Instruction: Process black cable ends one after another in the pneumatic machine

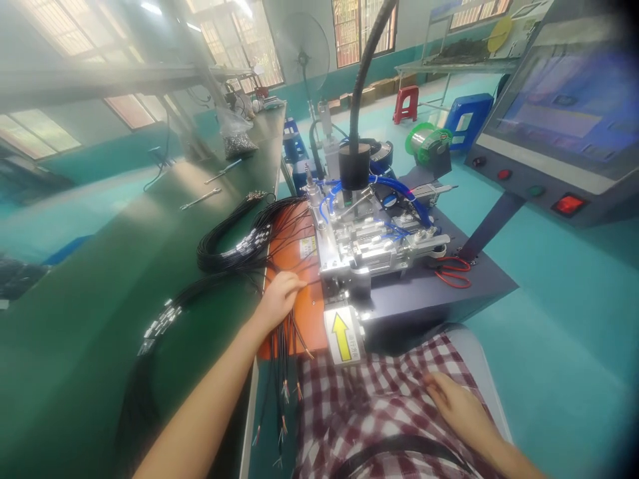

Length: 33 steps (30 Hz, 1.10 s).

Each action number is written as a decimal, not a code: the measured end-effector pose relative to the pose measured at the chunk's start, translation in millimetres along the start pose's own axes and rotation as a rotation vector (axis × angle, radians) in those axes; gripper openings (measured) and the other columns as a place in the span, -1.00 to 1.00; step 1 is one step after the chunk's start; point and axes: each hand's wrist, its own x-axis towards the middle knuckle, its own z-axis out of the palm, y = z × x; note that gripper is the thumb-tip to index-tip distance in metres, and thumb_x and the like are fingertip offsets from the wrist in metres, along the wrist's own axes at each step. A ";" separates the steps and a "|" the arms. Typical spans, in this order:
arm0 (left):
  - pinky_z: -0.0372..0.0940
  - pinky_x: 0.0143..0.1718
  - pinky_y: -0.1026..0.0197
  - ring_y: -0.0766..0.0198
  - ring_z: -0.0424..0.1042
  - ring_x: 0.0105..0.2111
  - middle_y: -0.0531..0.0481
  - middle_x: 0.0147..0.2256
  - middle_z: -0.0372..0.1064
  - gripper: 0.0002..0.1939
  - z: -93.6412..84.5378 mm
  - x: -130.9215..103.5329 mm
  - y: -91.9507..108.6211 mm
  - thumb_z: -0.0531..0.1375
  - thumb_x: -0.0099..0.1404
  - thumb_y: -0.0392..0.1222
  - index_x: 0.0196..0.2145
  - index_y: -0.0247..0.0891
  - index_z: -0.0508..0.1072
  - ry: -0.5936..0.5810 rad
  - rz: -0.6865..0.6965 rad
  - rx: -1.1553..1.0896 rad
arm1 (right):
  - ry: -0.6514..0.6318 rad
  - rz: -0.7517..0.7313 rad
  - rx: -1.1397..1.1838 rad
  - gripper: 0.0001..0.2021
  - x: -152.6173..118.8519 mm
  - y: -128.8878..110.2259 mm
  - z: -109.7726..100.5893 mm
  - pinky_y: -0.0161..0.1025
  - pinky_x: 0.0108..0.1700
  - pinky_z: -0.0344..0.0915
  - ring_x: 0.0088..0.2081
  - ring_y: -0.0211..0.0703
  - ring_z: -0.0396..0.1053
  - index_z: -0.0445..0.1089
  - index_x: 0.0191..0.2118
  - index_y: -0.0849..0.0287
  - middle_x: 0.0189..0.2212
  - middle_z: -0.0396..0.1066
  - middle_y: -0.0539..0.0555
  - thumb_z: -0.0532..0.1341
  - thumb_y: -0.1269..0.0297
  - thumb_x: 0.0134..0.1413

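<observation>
Black cables (206, 250) beside and beneath left hand (280, 298).

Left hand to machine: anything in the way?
Nothing visible blocks the short gap between the left hand and the machine. The orange plate lies beneath; loose cables dangle on the near side, outside that gap.

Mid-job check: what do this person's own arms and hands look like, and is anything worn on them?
The left hand and right hand are ungloved. Both visible forearms are bare, with no sleeve, watch or bracelet showing. Maroon-and-white checked cloth clothing covers the lap.
</observation>
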 end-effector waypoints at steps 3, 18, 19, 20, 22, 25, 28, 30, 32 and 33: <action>0.34 -0.16 0.12 0.21 0.38 -0.24 -0.07 -0.31 0.40 -0.73 0.2 2.8 0.8 0.02 0.31 -0.34 -0.27 -0.22 0.53 0.005 0.007 0.004 | 0.004 -0.015 0.013 -0.71 1.3 4.0 2.2 -0.12 -0.24 0.38 -0.27 0.01 0.52 0.39 -0.24 0.05 -0.25 0.54 0.08 -0.04 0.12 0.14; 0.32 -0.18 0.15 0.22 0.38 -0.26 -0.07 -0.33 0.40 -0.76 2.6 6.2 -1.6 0.04 0.31 -0.34 -0.29 -0.25 0.52 0.025 0.008 -0.012 | 0.017 0.018 0.018 -0.70 11.9 12.4 7.3 -0.10 -0.20 0.39 -0.22 0.04 0.52 0.40 -0.24 0.05 -0.19 0.55 0.12 -0.03 0.10 0.14; 0.32 -0.18 0.15 0.22 0.38 -0.26 -0.07 -0.32 0.40 -0.76 2.8 6.2 -2.0 0.04 0.31 -0.34 -0.29 -0.25 0.52 0.025 0.008 -0.014 | 0.016 0.033 0.022 -0.70 12.5 11.4 6.3 -0.09 -0.21 0.39 -0.23 0.04 0.51 0.40 -0.24 0.05 -0.19 0.55 0.12 -0.03 0.10 0.14; 0.32 -0.18 0.15 0.22 0.38 -0.25 -0.07 -0.32 0.40 -0.76 3.1 6.2 -2.3 0.04 0.31 -0.35 -0.29 -0.25 0.52 0.026 0.007 -0.015 | 0.013 0.051 0.033 -0.70 12.7 8.6 4.4 -0.08 -0.20 0.39 -0.24 0.04 0.51 0.40 -0.24 0.06 -0.21 0.55 0.11 -0.02 0.09 0.13; 0.32 -0.17 0.15 0.21 0.38 -0.24 -0.07 -0.31 0.40 -0.76 3.9 6.1 -3.3 0.04 0.30 -0.36 -0.29 -0.25 0.52 0.025 0.003 -0.017 | -0.015 0.074 0.070 -0.70 11.1 -5.4 -3.5 -0.09 -0.21 0.39 -0.26 0.03 0.50 0.39 -0.22 0.09 -0.26 0.55 0.11 -0.01 0.08 0.14; 0.31 -0.13 0.12 0.20 0.38 -0.20 -0.08 -0.29 0.41 -0.75 4.5 6.3 -4.7 0.03 0.30 -0.37 -0.29 -0.25 0.51 0.011 -0.013 -0.016 | -0.092 -0.025 0.144 -0.71 0.5 -53.8 -24.9 -0.16 -0.24 0.37 -0.30 -0.05 0.47 0.38 -0.20 0.12 -0.31 0.52 0.10 -0.01 0.11 0.21; 0.31 -0.11 0.10 0.20 0.37 -0.19 -0.08 -0.28 0.41 -0.75 3.5 7.3 -5.7 0.04 0.30 -0.37 -0.29 -0.24 0.51 -0.033 -0.032 -0.010 | -0.205 -0.268 0.158 -0.76 -14.9 -125.3 -49.4 -0.23 -0.24 0.32 -0.27 -0.13 0.42 0.39 -0.20 0.11 -0.28 0.48 0.08 0.00 0.19 0.28; 0.31 -0.12 0.11 0.20 0.37 -0.20 -0.07 -0.28 0.41 -0.75 1.9 8.4 -5.7 0.04 0.30 -0.36 -0.29 -0.24 0.52 -0.069 -0.037 -0.002 | -0.239 -0.537 0.097 -0.81 -20.8 -172.0 -60.0 -0.25 -0.24 0.27 -0.26 -0.17 0.39 0.38 -0.18 0.12 -0.26 0.46 0.06 0.02 0.32 0.28; 0.31 -0.12 0.11 0.20 0.37 -0.21 -0.08 -0.27 0.42 -0.76 0.0 9.4 -5.1 0.04 0.31 -0.35 -0.28 -0.25 0.52 -0.097 -0.033 0.008 | -0.094 -0.773 -0.042 -0.80 -19.3 -210.0 -62.2 -0.19 -0.24 0.19 -0.25 -0.13 0.36 0.38 -0.15 0.14 -0.23 0.45 0.07 0.02 0.40 0.27; 0.31 -0.12 0.10 0.20 0.37 -0.21 -0.08 -0.27 0.42 -0.76 -1.0 9.8 -4.6 0.04 0.31 -0.34 -0.27 -0.25 0.52 -0.107 -0.028 0.013 | -0.045 -0.854 -0.125 -0.81 -15.5 -225.1 -60.2 -0.17 -0.25 0.15 -0.26 -0.11 0.34 0.38 -0.16 0.14 -0.24 0.45 0.07 0.03 0.41 0.26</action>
